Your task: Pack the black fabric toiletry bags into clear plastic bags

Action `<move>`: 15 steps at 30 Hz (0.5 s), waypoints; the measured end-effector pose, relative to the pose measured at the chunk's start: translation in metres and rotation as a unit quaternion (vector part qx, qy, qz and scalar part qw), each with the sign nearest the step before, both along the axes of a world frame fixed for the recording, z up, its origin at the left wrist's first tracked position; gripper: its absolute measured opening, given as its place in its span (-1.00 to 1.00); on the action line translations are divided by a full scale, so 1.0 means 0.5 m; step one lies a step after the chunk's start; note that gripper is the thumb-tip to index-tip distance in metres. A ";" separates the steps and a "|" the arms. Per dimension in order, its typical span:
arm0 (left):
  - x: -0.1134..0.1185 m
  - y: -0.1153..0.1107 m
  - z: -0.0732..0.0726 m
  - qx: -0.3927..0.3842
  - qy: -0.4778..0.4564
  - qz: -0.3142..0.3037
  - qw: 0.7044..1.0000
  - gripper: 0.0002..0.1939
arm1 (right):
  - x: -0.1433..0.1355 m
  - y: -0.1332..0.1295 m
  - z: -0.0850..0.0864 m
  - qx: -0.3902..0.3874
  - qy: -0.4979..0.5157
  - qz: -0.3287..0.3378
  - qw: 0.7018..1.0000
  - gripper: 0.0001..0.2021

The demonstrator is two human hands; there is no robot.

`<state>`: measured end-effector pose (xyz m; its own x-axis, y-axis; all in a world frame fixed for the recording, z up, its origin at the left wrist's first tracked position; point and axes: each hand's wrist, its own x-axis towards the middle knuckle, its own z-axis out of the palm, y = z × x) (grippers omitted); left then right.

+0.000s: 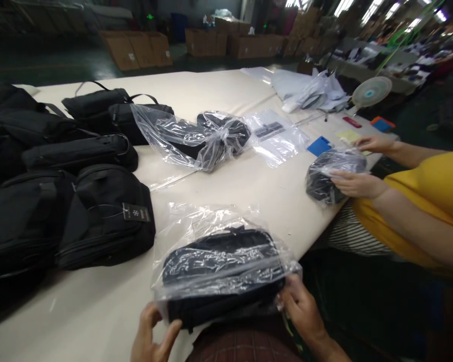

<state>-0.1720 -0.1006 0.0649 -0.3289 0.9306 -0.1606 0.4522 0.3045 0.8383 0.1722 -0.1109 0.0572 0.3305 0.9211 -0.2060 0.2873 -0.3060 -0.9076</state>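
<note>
A black bag [222,261] lies on the table near its front edge, mostly inside a clear plastic bag [181,216]. Its near edge shows uncovered below the plastic's mouth. At the near left corner is my left hand [154,337], thumb and forefinger spread apart, touching the plastic's edge. My right hand [300,309] pinches the plastic's rim at the right corner. A pale paper sheet shows faintly through the plastic at the far side.
Several black bags [105,216] fill the table's left side, one with a hang tag [136,212]. Farther back lie a wrapped black bag [211,138] and flat plastic bags [274,133]. On the right, a person in yellow handles another wrapped bag [324,176]. A fan [372,93] stands beyond.
</note>
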 end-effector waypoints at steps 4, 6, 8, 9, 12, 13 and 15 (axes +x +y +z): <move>0.020 0.137 0.042 -0.042 -0.042 -0.046 0.997 -0.53 | -0.061 0.121 0.032 -0.005 0.103 0.032 0.994 -0.63; 0.029 0.203 0.073 -0.037 -0.028 -0.076 0.996 -0.51 | -0.074 0.176 0.062 -0.003 0.137 0.044 0.990 -0.59; 0.030 0.244 0.103 -0.022 -0.022 -0.089 0.996 -0.49 | -0.064 0.210 0.098 0.009 0.140 0.030 0.990 -0.56; 0.026 0.252 0.116 -0.010 -0.010 -0.084 0.996 -0.50 | -0.051 0.217 0.116 0.019 0.126 0.018 0.992 -0.55; 0.010 0.214 0.139 0.051 0.099 -0.019 0.994 -0.53 | 0.002 0.183 0.160 0.105 -0.001 -0.059 0.993 -0.54; 0.007 0.184 0.138 0.074 0.135 -0.004 0.988 -0.53 | 0.016 0.157 0.168 0.150 -0.058 -0.085 0.983 -0.57; 0.015 0.110 0.119 0.101 0.143 -0.031 0.984 -0.56 | 0.028 0.097 0.167 0.227 -0.143 -0.046 0.962 -0.71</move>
<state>-0.1646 -0.0457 0.1246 -0.2761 0.9534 0.1213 0.6908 0.1091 0.7147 0.1862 -0.0626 0.1410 0.3981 0.8590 0.3220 0.5354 0.0675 -0.8419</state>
